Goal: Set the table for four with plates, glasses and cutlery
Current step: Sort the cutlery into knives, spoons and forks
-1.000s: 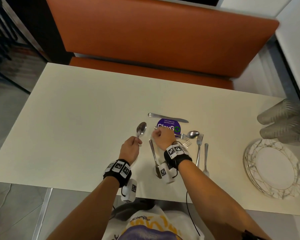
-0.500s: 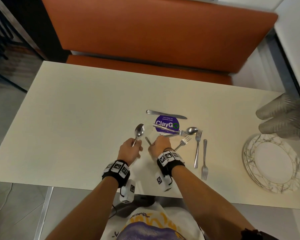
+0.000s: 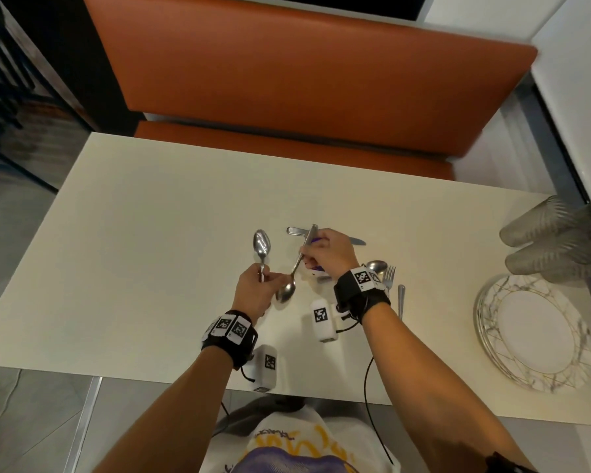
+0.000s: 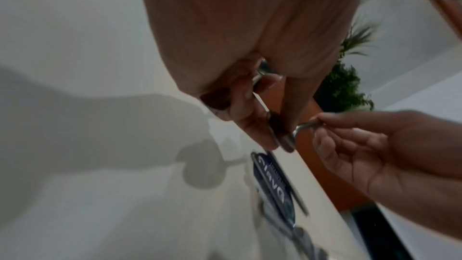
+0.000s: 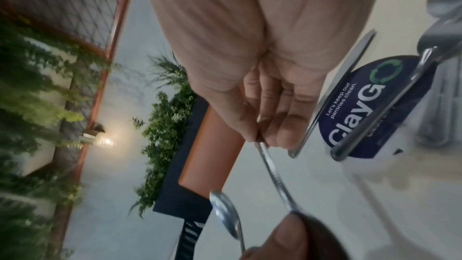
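My left hand (image 3: 263,276) grips the handle of a metal spoon (image 3: 261,244) held upright, bowl away from me. My right hand (image 3: 307,252) pinches the handle of a second spoon (image 3: 287,290), whose bowl hangs down beside the left hand's fingers. The right wrist view shows that pinch on the second spoon's handle (image 5: 272,169), with the first spoon's bowl (image 5: 225,213) below it. A knife (image 3: 355,240) lies on the table beyond the right hand. A third spoon (image 3: 376,268) and a fork (image 3: 389,274) lie to the right of my right wrist.
A stack of patterned plates (image 3: 533,367) sits at the table's right end, with ribbed glasses (image 3: 553,240) lying on their sides behind it. A purple round sticker (image 5: 370,110) on the cream table (image 3: 151,250) shows beneath the cutlery. An orange bench (image 3: 304,80) runs along the far side.
My right hand has lifted the second spoon off the table and raised it, bowl hanging toward the left hand. My left hand still holds the first spoon, lifted slightly.
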{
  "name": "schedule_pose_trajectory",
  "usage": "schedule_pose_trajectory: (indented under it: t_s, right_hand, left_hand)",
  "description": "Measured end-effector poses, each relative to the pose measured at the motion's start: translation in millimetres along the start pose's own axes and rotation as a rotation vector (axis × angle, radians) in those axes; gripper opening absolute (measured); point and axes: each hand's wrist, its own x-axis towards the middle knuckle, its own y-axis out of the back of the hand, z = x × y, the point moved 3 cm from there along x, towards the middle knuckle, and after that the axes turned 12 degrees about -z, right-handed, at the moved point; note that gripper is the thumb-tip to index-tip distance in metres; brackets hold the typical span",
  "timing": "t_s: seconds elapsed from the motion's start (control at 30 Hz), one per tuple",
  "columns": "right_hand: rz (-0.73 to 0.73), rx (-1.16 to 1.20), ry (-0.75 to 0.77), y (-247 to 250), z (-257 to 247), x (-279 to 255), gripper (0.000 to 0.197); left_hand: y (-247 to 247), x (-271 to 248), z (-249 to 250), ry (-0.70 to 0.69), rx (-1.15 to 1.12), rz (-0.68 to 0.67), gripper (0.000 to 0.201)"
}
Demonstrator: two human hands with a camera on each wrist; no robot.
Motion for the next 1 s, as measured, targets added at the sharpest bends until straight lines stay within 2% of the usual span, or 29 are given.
schedule_pose_trajectory:
  t_s: [0.07,0.13,0.2,0.27,0.33,0.43,0.53,0.67,0.8,1.0]
  right_hand:
    - [0.017,0.070,0.027,8.0,-2.4,-2.1,0.025]
    - [0.006,0.029,0.027,14.4,3.8,-4.4,0.027]
    - [-0.091,-0.057,0.018,13.1,13.3,-6.9,0.031]
    - [-0.220,-0.158,0.036,2.1,17.1,-10.2,0.026]
    - [-0.276,-0.317,0.092,-11.2,15.6,-10.6,0.022]
    - [-0.241,-0.467,0.173,-24.8,7.9,-11.8,0.017]
    - [-0.206,-0.482,0.204,-24.7,2.8,-10.7,0.012]
    - [-0.097,-0.355,0.205,-10.3,-4.1,-10.2,0.012]
    - [-0.024,-0.196,0.192,-6.3,-7.3,-12.5,0.013]
    - [-0.008,-0.142,0.073,-9.9,11.2,-5.4,0.011]
  left_hand:
    - [8.3,2.5,12.0,-0.010,-0.090,0.052,0.043]
    - [19.6,7.5,25.2,-0.042,-0.156,0.109,0.046]
    - [28.5,12.4,38.1,-0.072,-0.209,0.140,0.047]
    - [31.4,16.2,47.9,-0.094,-0.221,0.138,0.047]
    - [27.4,17.8,52.9,-0.100,-0.176,0.117,0.047]
    - [16.3,17.5,53.6,-0.100,-0.087,0.087,0.044]
    - [8.5,18.7,48.8,-0.090,-0.059,0.087,0.039]
    - [-3.0,15.0,44.7,-0.015,-0.108,0.004,0.057]
    - [-21.6,9.5,37.3,0.023,-0.026,-0.082,0.061]
    - [-45.1,4.0,31.1,-0.003,0.052,-0.116,0.048]
